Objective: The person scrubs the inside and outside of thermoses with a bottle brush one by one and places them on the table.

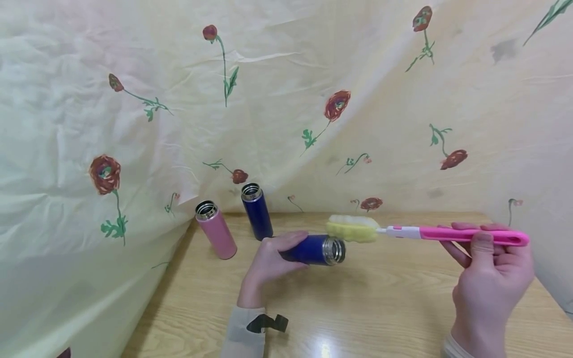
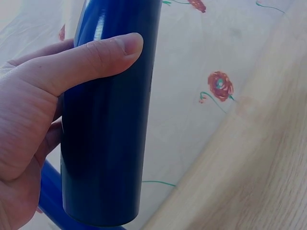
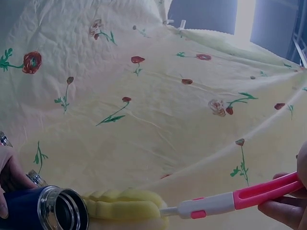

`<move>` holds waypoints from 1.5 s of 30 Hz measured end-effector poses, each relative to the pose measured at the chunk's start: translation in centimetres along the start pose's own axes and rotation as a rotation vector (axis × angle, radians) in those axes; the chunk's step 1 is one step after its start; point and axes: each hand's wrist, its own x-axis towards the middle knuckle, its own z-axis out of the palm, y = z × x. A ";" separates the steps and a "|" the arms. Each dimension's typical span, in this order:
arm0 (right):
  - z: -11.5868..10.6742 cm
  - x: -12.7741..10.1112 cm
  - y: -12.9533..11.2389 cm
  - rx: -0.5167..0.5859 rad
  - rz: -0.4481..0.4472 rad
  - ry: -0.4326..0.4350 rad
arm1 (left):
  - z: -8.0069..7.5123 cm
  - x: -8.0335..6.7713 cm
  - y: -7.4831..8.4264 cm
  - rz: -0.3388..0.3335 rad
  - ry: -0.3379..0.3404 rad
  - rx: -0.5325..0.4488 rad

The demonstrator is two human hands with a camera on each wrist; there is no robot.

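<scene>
Head view, L hand: left hand (image 1: 268,261) is wrapped round a blue flask (image 1: 315,249), which is held on its side above the table (image 1: 385,303), open mouth turned toward the brush; fingers clamped on the body so the mouth is kept free.
Head view, R hand: right hand (image 1: 485,278) is closed on the pink handle of a bottle brush (image 1: 425,232); the yellow sponge head is kept just behind and above the flask mouth, lined up w/ it but not inside.
Head view, others: pink flask (image 1: 216,236) and second blue flask (image 1: 257,211) are stood upright, lids off, at the table's back-left, apart from the hands.
L wrist view: thumb is seen pressed across the flask wall; a firm grip is judged. Part of another blue item is seen below; ID not possible.
R wrist view: sponge head is seen next to the steel rim, outside it; fingertips are pinched on the handle end.
Surface: light wood-grain tabletop, glare spot near front edge.
Room: cream sheet (image 1: 286,99) w/ red flowers is draped behind and at both sides; dark opening seen above it.
</scene>
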 end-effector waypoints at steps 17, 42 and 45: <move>0.1 -0.4 0.0 -0.116 -0.037 -0.049 | -0.5 -0.1 0.2 -0.093 0.105 -0.012; 0.4 -1.3 -0.5 -0.195 -0.019 -0.151 | -0.3 -0.1 -0.2 -0.135 0.137 0.075; 0.4 -1.4 -0.6 -0.185 -0.014 -0.174 | -0.2 0.0 -0.4 -0.111 0.134 0.094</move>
